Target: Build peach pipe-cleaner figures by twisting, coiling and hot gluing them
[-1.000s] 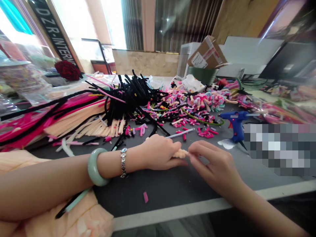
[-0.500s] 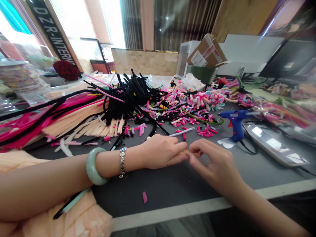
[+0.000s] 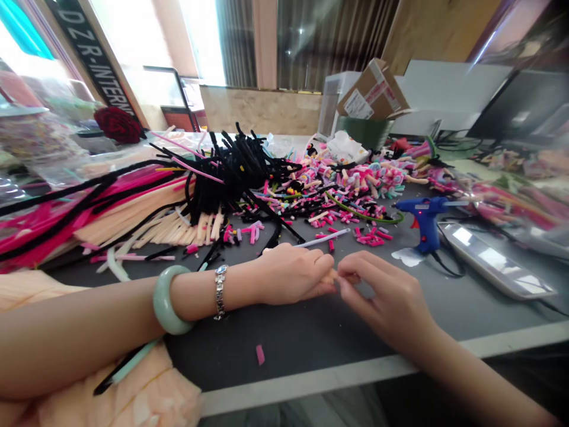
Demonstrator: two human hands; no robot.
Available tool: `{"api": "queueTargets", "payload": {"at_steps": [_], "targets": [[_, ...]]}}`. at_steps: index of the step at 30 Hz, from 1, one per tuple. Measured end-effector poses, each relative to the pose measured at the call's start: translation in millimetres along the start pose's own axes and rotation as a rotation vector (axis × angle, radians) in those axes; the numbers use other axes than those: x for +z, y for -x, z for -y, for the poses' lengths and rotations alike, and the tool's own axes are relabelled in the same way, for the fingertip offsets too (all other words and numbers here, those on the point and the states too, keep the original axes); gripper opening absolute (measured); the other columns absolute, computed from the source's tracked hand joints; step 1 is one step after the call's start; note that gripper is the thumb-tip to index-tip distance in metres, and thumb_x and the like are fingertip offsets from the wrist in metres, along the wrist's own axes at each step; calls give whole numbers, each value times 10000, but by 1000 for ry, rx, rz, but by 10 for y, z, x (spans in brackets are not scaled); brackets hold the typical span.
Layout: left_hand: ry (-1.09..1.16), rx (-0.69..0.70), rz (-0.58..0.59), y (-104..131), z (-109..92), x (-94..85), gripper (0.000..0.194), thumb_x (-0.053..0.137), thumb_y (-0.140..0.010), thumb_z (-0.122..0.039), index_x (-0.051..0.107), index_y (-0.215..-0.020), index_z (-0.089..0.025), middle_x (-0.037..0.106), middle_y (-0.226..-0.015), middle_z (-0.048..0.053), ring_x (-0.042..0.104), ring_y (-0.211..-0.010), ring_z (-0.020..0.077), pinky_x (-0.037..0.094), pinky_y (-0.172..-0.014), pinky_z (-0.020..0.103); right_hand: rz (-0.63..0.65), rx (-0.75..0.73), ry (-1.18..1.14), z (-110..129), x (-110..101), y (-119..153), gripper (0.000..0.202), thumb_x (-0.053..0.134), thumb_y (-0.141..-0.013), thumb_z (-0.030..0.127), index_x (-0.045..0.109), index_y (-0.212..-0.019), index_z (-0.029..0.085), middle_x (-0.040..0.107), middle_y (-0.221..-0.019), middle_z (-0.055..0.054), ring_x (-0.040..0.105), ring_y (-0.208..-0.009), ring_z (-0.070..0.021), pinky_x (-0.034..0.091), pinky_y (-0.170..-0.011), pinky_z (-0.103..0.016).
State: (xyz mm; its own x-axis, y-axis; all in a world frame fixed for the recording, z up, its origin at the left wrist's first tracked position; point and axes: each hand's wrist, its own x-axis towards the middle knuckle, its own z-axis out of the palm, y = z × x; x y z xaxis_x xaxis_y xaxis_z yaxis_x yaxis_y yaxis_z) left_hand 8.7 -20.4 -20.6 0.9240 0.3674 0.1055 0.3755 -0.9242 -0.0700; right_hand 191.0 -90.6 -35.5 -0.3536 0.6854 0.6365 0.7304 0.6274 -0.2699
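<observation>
My left hand [image 3: 296,274], with a green bangle [image 3: 166,299] and a silver bracelet [image 3: 220,292] on its wrist, reaches across the grey tabletop, its fingers closed. My right hand [image 3: 386,290] meets it from the right, thumb and forefinger pinched together. A tiny piece between the fingertips of both hands is mostly hidden, and I cannot make out its kind. Behind the left hand lies a thin pale lilac stick [image 3: 323,238]. Nearer the table's front edge is one short pink piece [image 3: 260,354] of fuzzy stem.
Black pipe cleaners [image 3: 242,166] are heaped behind the hands, beside peach stems [image 3: 137,216] and a pile of pink cut pieces [image 3: 320,201]. A blue glue gun [image 3: 427,220] stands at right, beside a grey, shiny-topped device [image 3: 493,261]. Peach material [image 3: 146,391] lies under my left forearm.
My left hand has drawn very slightly left and its fingers have curled in more. My right fingertips have shifted slightly left with it. The things on the table look unmoved.
</observation>
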Motion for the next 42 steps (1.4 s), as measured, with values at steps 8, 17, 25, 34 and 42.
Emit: {"api": "queueTargets", "payload": {"at_steps": [8,17,25,34,42], "targets": [[-64,-8,7,-21,-8,28,356,314,-966,-456,492,-883,-159,632,-807,39,650,-667,192,433,-493,244,27,-54,37,-29,16,10,95,504,-863,110,517,-814,190,598,-774,-18,543,-692,-123,413,-635,-238],[-125,30,-58,-14,-16,58,368,263,-981,-401,504,-863,-149,619,-744,54,628,-575,189,448,-457,267,44,-54,107,8,7,-10,111,482,-861,108,532,-812,194,610,-749,-21,562,-686,-135,432,-633,-244],[-150,49,-63,-3,-43,66,375,225,-986,-381,494,-872,-146,614,-726,57,636,-587,200,456,-454,275,43,-86,125,3,15,-16,115,485,-853,100,543,-809,188,627,-768,-33,570,-696,-143,441,-642,-250],[-162,56,-66,1,-40,86,374,213,-985,-369,489,-863,-147,606,-709,49,635,-568,216,451,-432,294,21,-112,163,15,14,-26,111,486,-850,107,543,-792,183,637,-747,-32,577,-668,-137,443,-626,-242],[-81,-9,-75,10,-68,59,335,253,-982,-379,477,-878,-152,616,-735,40,632,-578,186,455,-480,260,6,-33,90,4,2,-18,99,489,-852,111,533,-820,194,594,-724,-7,563,-654,-124,434,-615,-232]]}}
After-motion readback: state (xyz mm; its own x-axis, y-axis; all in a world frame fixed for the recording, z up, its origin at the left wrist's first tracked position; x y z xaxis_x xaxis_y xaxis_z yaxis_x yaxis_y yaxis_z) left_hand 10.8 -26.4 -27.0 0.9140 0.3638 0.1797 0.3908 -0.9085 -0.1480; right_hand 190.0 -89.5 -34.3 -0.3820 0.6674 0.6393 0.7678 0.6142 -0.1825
